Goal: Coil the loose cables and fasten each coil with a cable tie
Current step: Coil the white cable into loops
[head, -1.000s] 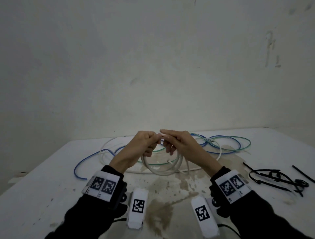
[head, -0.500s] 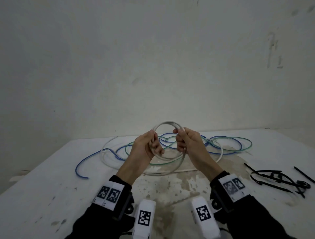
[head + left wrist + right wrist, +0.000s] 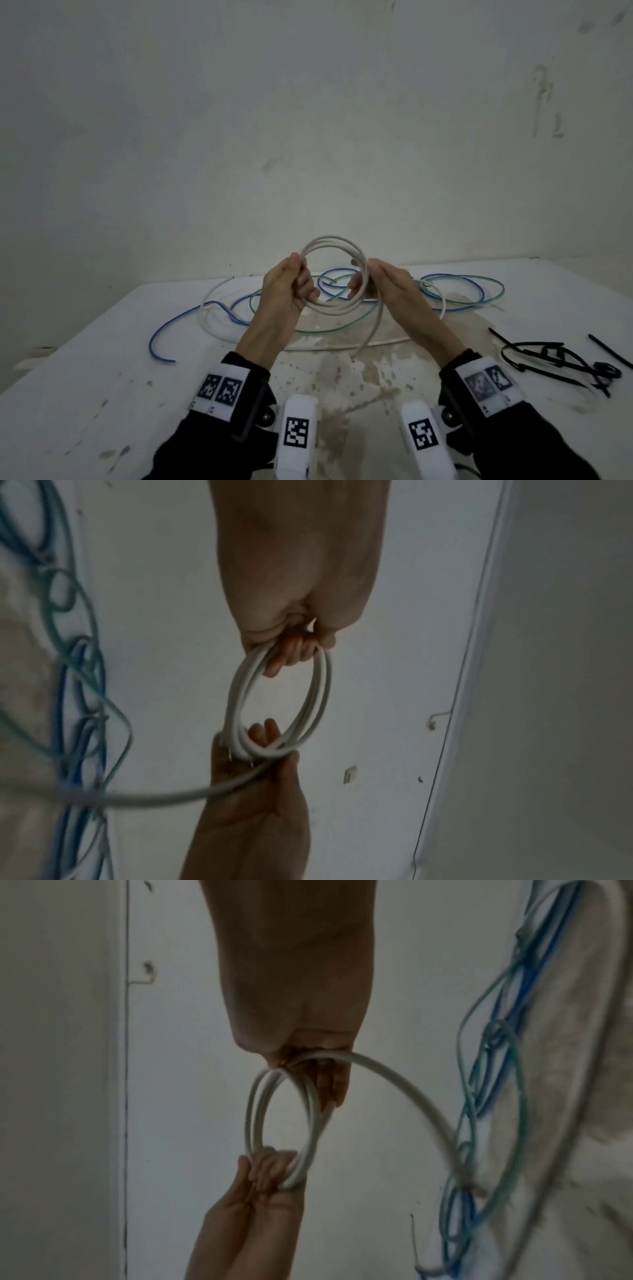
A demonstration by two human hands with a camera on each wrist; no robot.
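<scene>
A white cable coil (image 3: 330, 244) of several turns is held upright above the table between both hands. My left hand (image 3: 291, 287) grips its left side, fingers curled round the strands (image 3: 240, 696). My right hand (image 3: 376, 284) grips its right side (image 3: 260, 1096). From the right hand a loose white tail (image 3: 375, 325) hangs down to the table and runs on along it. A blue cable (image 3: 171, 327) and a green cable (image 3: 329, 330) lie loose and tangled on the table behind the hands. Black cable ties (image 3: 561, 359) lie in a pile at the right.
The white table (image 3: 85, 394) has a brownish stained patch (image 3: 359, 377) in the middle near me. A plain wall stands close behind the table's far edge. White marker blocks (image 3: 298, 431) sit on both wrists at the bottom of the head view.
The coil has been lifted from hanging low below the hands to standing upright between them. The hands have moved apart, each to one side of the coil.
</scene>
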